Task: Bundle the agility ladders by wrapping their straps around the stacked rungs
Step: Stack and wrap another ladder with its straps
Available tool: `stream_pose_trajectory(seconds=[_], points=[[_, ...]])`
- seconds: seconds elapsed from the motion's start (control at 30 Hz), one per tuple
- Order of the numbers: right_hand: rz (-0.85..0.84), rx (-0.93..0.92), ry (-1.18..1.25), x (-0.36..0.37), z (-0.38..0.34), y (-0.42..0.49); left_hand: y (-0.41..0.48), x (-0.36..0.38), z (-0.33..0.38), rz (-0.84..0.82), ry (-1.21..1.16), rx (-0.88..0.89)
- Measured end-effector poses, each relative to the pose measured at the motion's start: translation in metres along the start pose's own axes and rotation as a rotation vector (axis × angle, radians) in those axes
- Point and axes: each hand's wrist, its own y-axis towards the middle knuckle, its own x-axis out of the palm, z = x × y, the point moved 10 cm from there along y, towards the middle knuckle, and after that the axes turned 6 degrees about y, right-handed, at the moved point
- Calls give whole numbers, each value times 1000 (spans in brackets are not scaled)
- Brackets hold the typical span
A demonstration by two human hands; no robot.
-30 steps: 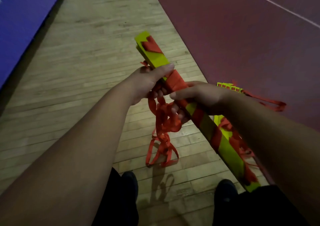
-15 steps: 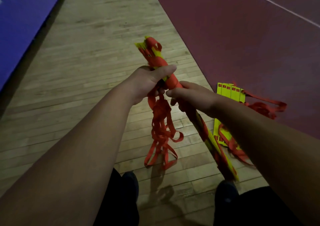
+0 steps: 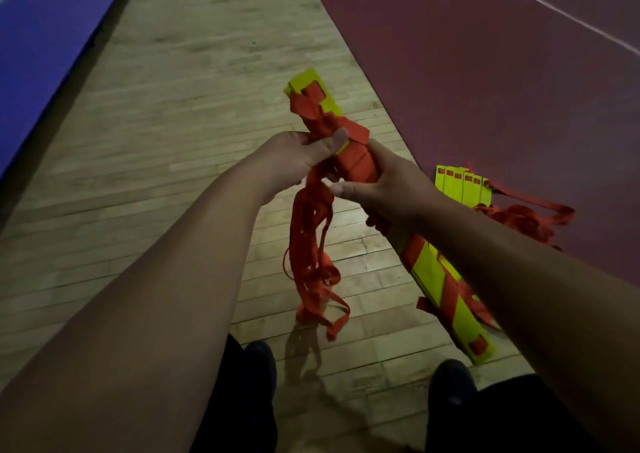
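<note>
Blue matting (image 3: 41, 54) fills the upper left corner, its edge running beside the pale wooden floor (image 3: 166, 147). Above those boards the left hand (image 3: 294, 158) curls round the upper part of the stacked rungs (image 3: 433, 272), thumb laid across the red wrapping, clamped firmly on the stack. Below that hand the loose straps (image 3: 311, 251) hang in a red tangle, their ends dangling above the wood. The yellow stack is held off the floor and slants from its top end at mid-frame down toward the right shoe (image 3: 450, 380), with red strap wound round it in diagonal bands. The right hand (image 3: 381, 189) grips the stack just under the left one, fingers wrapped about it and the thumb pointing at the hanging straps. Farther right, a second ladder (image 3: 464, 185) lies flat on the dark red floor (image 3: 485, 71), near that surface's border with the wood, its own red webbing (image 3: 519, 217) heaped beside it.
</note>
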Motion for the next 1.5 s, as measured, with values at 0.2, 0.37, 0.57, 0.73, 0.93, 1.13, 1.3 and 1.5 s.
stream_pose_trajectory(seconds=[0.2, 0.37, 0.57, 0.73, 0.93, 1.13, 1.3, 1.5], points=[[102, -65, 75, -6, -7, 7, -6, 21, -16, -247, -121, -24], [160, -12, 180, -18, 1, 11, 1, 33, -34, -322, 85, -34], [137, 64, 460, -19, 11, 11, 8, 41, -40, -287, 311, -5], [238, 126, 442, -29, 17, 6, 7, 21, -37, -177, 234, -133], [382, 153, 316, -46, 31, 6, 8, -44, -84, 214, 363, -436], [448, 159, 258, -50, 32, 6, 2, -4, -68, -94, 751, -398], [437, 170, 331, -36, 25, 9, 6, 62, -26, -250, 253, -98], [358, 184, 369, -37, 20, 8, 17, 39, -21, -79, 150, -4]])
